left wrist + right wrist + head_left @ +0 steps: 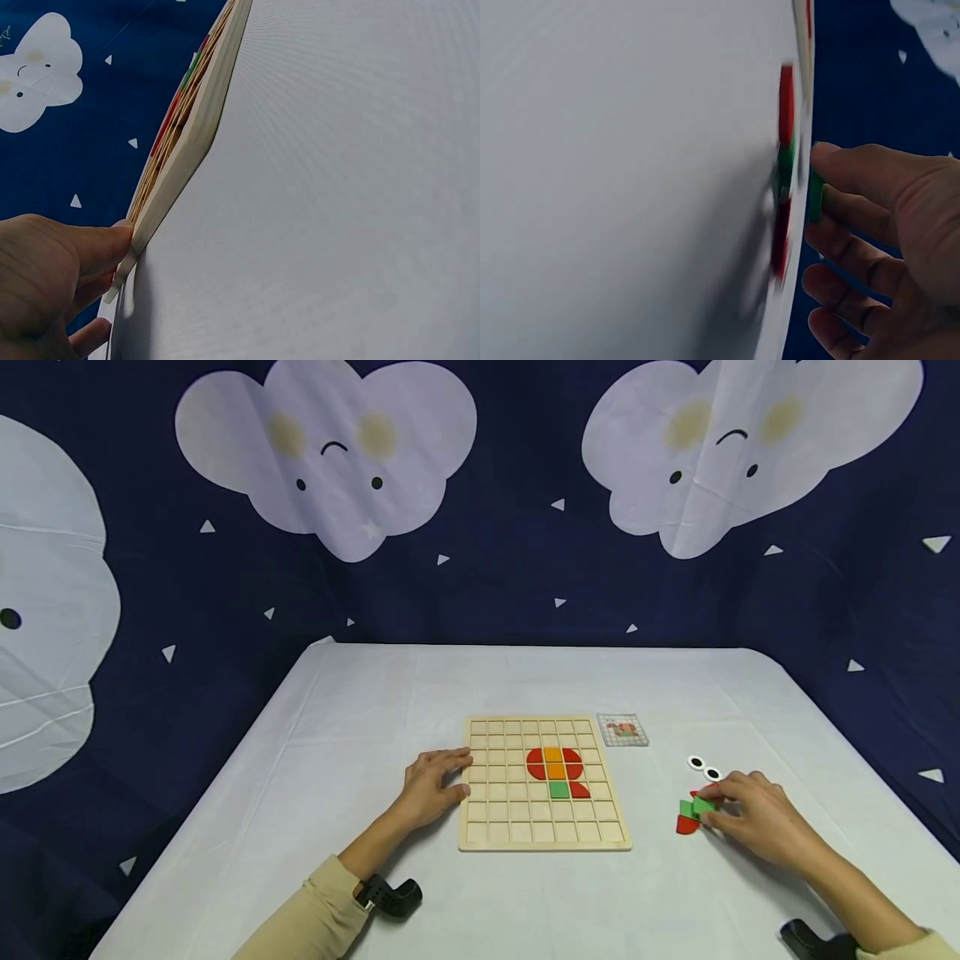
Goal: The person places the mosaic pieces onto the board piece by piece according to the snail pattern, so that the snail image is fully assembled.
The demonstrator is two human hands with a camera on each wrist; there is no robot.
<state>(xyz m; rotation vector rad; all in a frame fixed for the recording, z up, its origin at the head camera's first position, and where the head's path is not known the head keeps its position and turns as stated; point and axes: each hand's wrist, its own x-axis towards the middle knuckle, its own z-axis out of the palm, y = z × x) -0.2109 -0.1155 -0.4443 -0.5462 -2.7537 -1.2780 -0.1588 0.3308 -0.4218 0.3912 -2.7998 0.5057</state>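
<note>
A wooden grid board (487,835) lies on the table, holding red quarter-round tiles (573,757), two orange square tiles (553,763) and one green square tile (558,789). My left hand (433,787) rests against its left edge, fingertips and thumb touching the frame. Off to the right, my right hand (765,818) pinches a green square tile (816,198) between thumb and fingers, just above a small group of loose pieces. In that group are another green tile (686,808) and a red rounded tile (686,825). The fingers partly cover more red there.
Two white eye pieces (696,762) with black centres lie beyond the right hand. A small pattern card (622,730) sits at the board's far right corner. White cloth covers the table (375,693), and a dark blue curtain (510,585) with clouds hangs behind it.
</note>
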